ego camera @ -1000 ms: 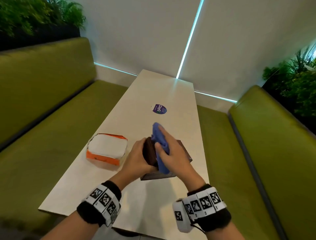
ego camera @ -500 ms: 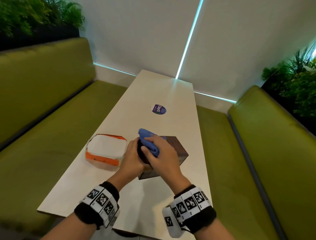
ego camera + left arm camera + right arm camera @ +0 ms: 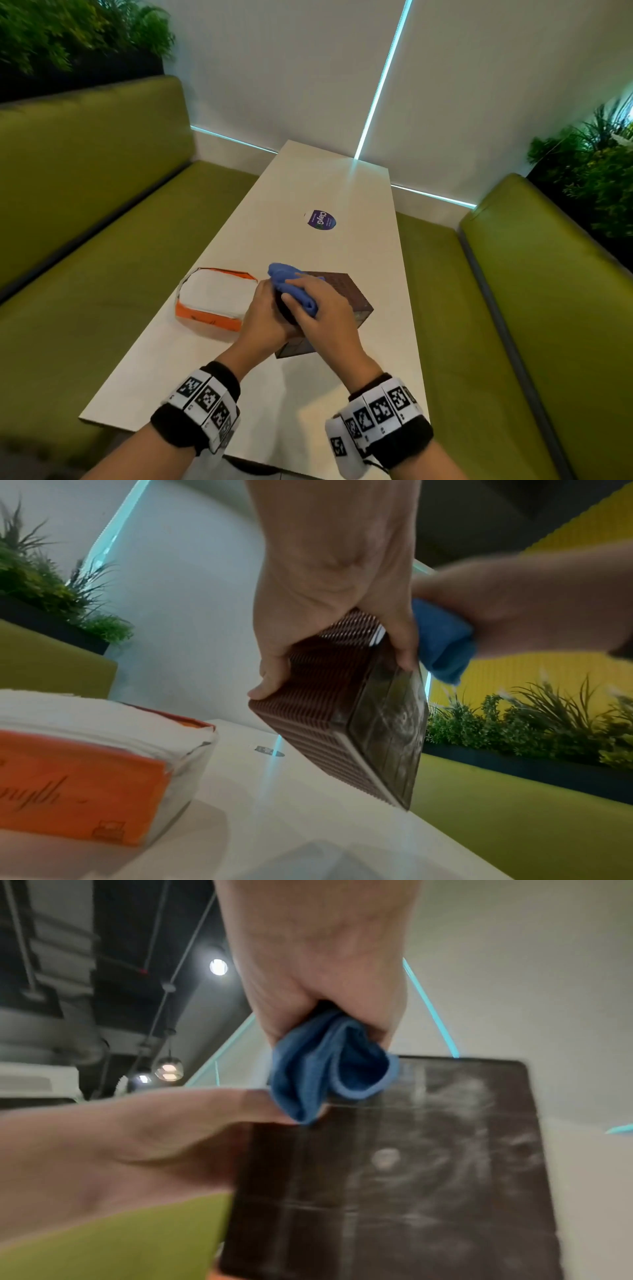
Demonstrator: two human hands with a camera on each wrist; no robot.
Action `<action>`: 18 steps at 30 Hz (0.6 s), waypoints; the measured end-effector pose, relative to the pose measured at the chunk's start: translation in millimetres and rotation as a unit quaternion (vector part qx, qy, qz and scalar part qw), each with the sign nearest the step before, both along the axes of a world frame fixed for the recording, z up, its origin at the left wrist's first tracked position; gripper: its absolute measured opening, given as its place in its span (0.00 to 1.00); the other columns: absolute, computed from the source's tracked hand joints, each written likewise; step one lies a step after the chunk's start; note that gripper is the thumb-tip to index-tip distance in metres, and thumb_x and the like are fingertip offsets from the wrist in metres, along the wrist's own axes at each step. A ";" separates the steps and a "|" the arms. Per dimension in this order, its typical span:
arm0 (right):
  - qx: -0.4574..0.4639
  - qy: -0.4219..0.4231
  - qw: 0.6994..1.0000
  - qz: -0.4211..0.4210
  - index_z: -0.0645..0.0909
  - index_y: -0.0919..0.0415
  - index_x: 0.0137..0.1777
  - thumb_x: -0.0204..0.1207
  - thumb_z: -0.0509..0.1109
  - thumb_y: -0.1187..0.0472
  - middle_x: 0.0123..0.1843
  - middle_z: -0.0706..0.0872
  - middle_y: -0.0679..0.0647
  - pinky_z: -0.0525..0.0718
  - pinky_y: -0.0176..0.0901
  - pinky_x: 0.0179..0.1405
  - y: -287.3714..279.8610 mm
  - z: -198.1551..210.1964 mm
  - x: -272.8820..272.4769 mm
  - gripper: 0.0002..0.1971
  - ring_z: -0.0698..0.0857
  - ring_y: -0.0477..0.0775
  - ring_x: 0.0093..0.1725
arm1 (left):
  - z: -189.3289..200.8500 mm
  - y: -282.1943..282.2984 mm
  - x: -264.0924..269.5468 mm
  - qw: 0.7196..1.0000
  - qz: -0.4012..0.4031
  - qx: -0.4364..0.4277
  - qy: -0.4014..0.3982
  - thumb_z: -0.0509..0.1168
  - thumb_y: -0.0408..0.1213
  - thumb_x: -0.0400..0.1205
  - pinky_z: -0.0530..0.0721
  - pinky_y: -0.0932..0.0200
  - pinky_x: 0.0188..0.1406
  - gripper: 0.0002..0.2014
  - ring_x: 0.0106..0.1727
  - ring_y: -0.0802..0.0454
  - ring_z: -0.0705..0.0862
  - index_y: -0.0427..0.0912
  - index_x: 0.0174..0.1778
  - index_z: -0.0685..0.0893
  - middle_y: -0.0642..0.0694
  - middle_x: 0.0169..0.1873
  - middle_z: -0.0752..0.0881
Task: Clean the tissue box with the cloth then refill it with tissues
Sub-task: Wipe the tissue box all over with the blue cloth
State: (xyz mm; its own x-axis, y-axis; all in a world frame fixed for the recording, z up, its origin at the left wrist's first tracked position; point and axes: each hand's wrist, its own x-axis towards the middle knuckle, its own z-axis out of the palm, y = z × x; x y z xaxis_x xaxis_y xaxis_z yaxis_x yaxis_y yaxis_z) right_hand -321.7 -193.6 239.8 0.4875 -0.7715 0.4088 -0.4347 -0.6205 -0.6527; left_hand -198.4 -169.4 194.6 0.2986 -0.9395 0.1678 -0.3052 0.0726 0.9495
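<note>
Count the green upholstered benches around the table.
2. One green upholstered bench runs along the white table's left side, the other bench along its right; any others are out of view.

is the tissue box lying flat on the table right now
No: in the left wrist view the left hand holds the tissue box tipped up on one edge on the table.
</note>
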 end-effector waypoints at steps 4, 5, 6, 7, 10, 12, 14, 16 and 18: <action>0.079 0.006 0.995 -0.068 0.85 0.45 0.56 0.79 0.69 0.49 0.53 0.89 0.44 0.84 0.41 0.54 -35.0 1.4 -25.5 0.09 0.85 0.41 0.52 | 5.1 3.5 2.1 0.998 0.022 0.037 -0.043 0.84 0.47 0.56 0.82 0.63 0.53 0.45 0.57 0.60 0.79 0.53 0.69 0.72 0.55 0.59 0.76; 0.085 0.004 0.994 -0.069 0.85 0.45 0.56 0.79 0.69 0.49 0.53 0.89 0.44 0.84 0.43 0.53 -39.3 2.6 -31.2 0.08 0.85 0.42 0.52 | 4.5 3.8 3.7 0.998 0.026 0.042 -0.041 0.85 0.47 0.56 0.81 0.63 0.55 0.47 0.58 0.59 0.78 0.53 0.71 0.71 0.55 0.60 0.75; 0.084 -0.003 0.995 -0.057 0.86 0.45 0.56 0.79 0.69 0.50 0.53 0.89 0.43 0.84 0.41 0.54 -39.0 5.1 -33.6 0.08 0.85 0.41 0.53 | 7.7 2.9 3.4 0.998 0.024 0.041 -0.035 0.85 0.46 0.56 0.82 0.62 0.56 0.47 0.59 0.59 0.78 0.53 0.70 0.71 0.55 0.60 0.75; 0.077 -0.007 0.997 -0.032 0.86 0.45 0.56 0.79 0.70 0.51 0.55 0.89 0.41 0.82 0.39 0.56 -34.7 8.1 -33.2 0.08 0.85 0.39 0.55 | 7.4 0.5 4.8 0.998 0.013 0.050 -0.031 0.85 0.46 0.56 0.83 0.59 0.56 0.45 0.58 0.58 0.79 0.54 0.68 0.72 0.55 0.60 0.76; -0.005 0.037 0.997 0.073 0.86 0.50 0.59 0.79 0.70 0.53 0.61 0.87 0.42 0.76 0.30 0.65 -14.4 13.1 -26.8 0.11 0.81 0.38 0.64 | 12.1 -4.1 6.8 0.998 -0.031 0.059 -0.016 0.86 0.48 0.55 0.89 0.44 0.51 0.37 0.53 0.54 0.88 0.54 0.60 0.80 0.53 0.53 0.88; -0.020 0.054 0.995 0.084 0.86 0.51 0.60 0.79 0.70 0.52 0.63 0.87 0.43 0.76 0.31 0.65 -12.7 12.3 -29.2 0.12 0.81 0.39 0.65 | 10.1 -4.8 5.0 0.997 -0.030 0.067 -0.019 0.85 0.54 0.53 0.90 0.46 0.50 0.41 0.53 0.55 0.88 0.53 0.62 0.79 0.54 0.53 0.87; 0.021 0.025 0.999 0.039 0.85 0.48 0.59 0.79 0.70 0.52 0.59 0.87 0.42 0.79 0.35 0.61 -24.3 7.8 -41.9 0.10 0.83 0.40 0.61 | 12.0 0.2 2.6 0.998 0.002 0.050 -0.038 0.85 0.51 0.53 0.85 0.56 0.55 0.46 0.58 0.58 0.82 0.53 0.68 0.74 0.56 0.59 0.80; 0.073 0.008 0.997 -0.034 0.85 0.46 0.57 0.80 0.69 0.51 0.56 0.88 0.43 0.82 0.40 0.57 -38.9 2.4 -59.9 0.08 0.85 0.41 0.56 | 11.2 5.3 2.4 0.998 0.030 0.042 -0.038 0.86 0.47 0.55 0.79 0.61 0.58 0.51 0.61 0.58 0.77 0.50 0.73 0.69 0.55 0.62 0.74; 0.123 0.000 0.989 -0.082 0.85 0.44 0.55 0.80 0.68 0.50 0.54 0.89 0.43 0.82 0.42 0.52 -46.6 -1.8 -70.2 0.07 0.85 0.40 0.52 | 9.6 9.3 2.3 0.999 0.025 0.030 -0.030 0.87 0.45 0.55 0.77 0.63 0.59 0.52 0.62 0.58 0.75 0.49 0.75 0.68 0.55 0.63 0.73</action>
